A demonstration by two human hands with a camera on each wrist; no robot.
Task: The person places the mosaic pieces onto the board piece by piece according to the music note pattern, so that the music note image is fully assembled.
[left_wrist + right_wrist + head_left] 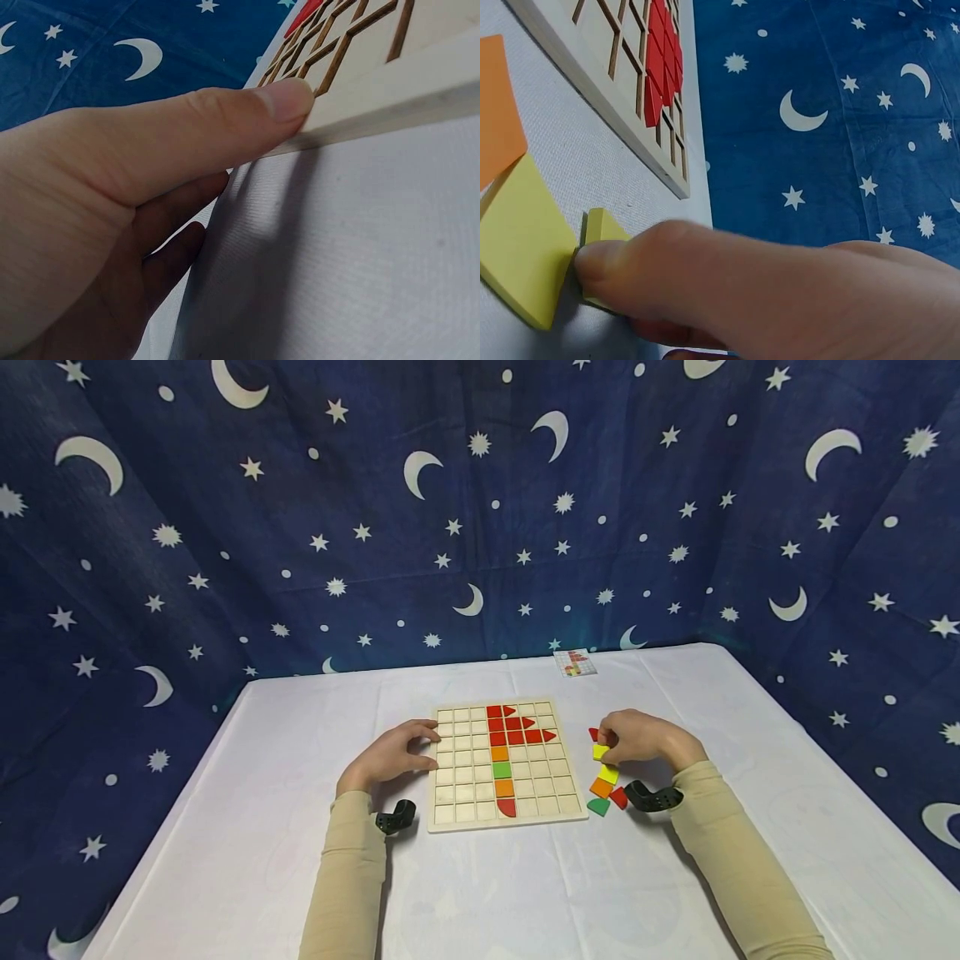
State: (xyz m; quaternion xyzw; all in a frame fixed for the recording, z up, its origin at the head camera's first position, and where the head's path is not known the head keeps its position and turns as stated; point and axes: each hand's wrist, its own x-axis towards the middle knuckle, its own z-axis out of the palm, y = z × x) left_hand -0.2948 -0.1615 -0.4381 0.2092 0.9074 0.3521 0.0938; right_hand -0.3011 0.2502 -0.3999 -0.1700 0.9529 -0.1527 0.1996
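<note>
A wooden grid board (pixel 455 792) lies on the table, with red squares, red pointed pieces, orange and green squares and a red rounded piece (pixel 506 808) in its cells. At its left edge rests my left hand (pixel 392 754); in the left wrist view the thumb (pixel 289 101) touches the rim, the fingers loosely bent. Right of the board, my right hand (pixel 642 737) pinches a yellow tile (pixel 599 751), seen tilted against the thumb (pixel 604 262) in the right wrist view. Beside it lies another yellow tile (pixel 609 774). Part of the gripped tile is hidden by the hand.
Near the right hand lie an orange square (pixel 601 788), a green rounded piece (pixel 598 807), a red rounded piece (pixel 618 798) and a partly covered red piece (pixel 593 734). A picture card (pixel 576 662) sits at the table's back edge, before a starry blue curtain (pixel 420 560).
</note>
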